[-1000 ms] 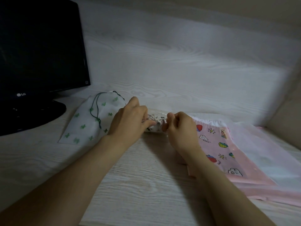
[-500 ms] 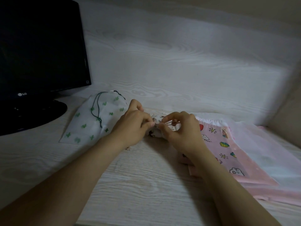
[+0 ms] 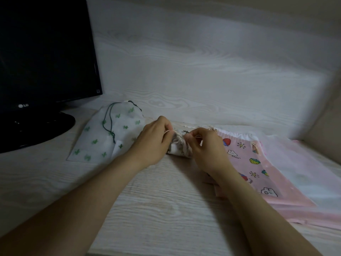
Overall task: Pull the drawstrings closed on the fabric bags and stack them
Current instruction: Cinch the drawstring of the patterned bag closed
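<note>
A small white patterned bag [image 3: 180, 147] lies gathered between my hands at the middle of the desk. My left hand [image 3: 154, 140] pinches a pale drawstring at the bag's left side. My right hand [image 3: 204, 146] pinches the drawstring on the bag's right side, fingers curled. A white bag with green cactus prints [image 3: 108, 137] lies to the left, its dark green cord loose on top. To the right lies a pink bag with cartoon prints [image 3: 245, 163], and a pale pink translucent bag [image 3: 304, 174] lies beneath it.
A black monitor [image 3: 46, 52] on a round stand [image 3: 36, 126] occupies the back left. A pale wood-grain wall panel [image 3: 203, 71] rises behind the desk [image 3: 156, 209]. A beige side panel [image 3: 328, 126] closes the right.
My hands have drawn slightly apart with the strings, and the small bag's mouth has bunched tighter between them. The right hand's fingers shifted from an open pinch to a curled one.
</note>
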Tool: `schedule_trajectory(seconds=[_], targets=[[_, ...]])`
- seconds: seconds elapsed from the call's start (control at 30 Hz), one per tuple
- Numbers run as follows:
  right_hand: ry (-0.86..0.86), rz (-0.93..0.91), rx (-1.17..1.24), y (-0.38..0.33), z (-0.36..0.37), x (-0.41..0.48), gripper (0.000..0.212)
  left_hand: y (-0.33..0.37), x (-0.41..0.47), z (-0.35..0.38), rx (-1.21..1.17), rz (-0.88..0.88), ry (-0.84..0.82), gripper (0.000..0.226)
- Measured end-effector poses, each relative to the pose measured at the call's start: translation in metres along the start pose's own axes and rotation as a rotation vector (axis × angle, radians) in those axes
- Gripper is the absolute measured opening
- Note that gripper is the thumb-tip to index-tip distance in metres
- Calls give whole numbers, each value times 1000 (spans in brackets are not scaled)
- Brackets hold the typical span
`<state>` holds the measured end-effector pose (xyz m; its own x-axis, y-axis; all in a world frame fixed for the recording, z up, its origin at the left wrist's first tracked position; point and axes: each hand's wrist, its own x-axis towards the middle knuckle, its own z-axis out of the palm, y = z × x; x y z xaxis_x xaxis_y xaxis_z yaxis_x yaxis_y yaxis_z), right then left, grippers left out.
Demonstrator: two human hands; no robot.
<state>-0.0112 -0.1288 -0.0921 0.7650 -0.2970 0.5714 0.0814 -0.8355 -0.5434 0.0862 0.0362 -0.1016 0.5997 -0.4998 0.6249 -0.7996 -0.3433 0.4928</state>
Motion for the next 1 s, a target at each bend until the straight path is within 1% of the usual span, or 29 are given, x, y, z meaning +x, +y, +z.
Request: schedule_trajectory(seconds=[0.1, 0.2, 0.33, 0.5, 0.57, 0.67, 0.73, 0.8, 0.87, 0.93, 1.0], targets=[[-28, 7, 53, -1, 2, -1, 18, 7, -2, 5, -122, -41, -18, 11], [-44, 24, 96, 2, 3, 0, 15, 9, -2, 8, -161, -76, -19, 13], [3, 73, 151, 5, 4, 3, 18, 7, 0, 10, -69, -122, -20, 13], [25, 127, 158, 5, 6, 4, 22, 11, 3, 12, 52, -203, 29, 11], [23, 123, 155, 4, 7, 3, 21, 17, 4, 12, 33, -262, 42, 7], [25, 90, 119, 3, 5, 0, 14, 23, 7, 7, -87, -352, 4, 7], [54, 77, 131, 5, 3, 0, 13, 23, 7, 2, -134, -380, -47, 19], [58, 89, 194, 7, 1, 1, 13, 23, 5, -1, -154, -364, -83, 41], [58, 106, 259, 7, -1, 2, 14, 23, 3, -2, -153, -333, -96, 54], [49, 102, 290, 4, -2, 1, 15, 20, 3, 0, -154, -299, -84, 55], [44, 103, 324, 1, -2, 0, 14, 15, 6, 3, -192, -284, -79, 49]])
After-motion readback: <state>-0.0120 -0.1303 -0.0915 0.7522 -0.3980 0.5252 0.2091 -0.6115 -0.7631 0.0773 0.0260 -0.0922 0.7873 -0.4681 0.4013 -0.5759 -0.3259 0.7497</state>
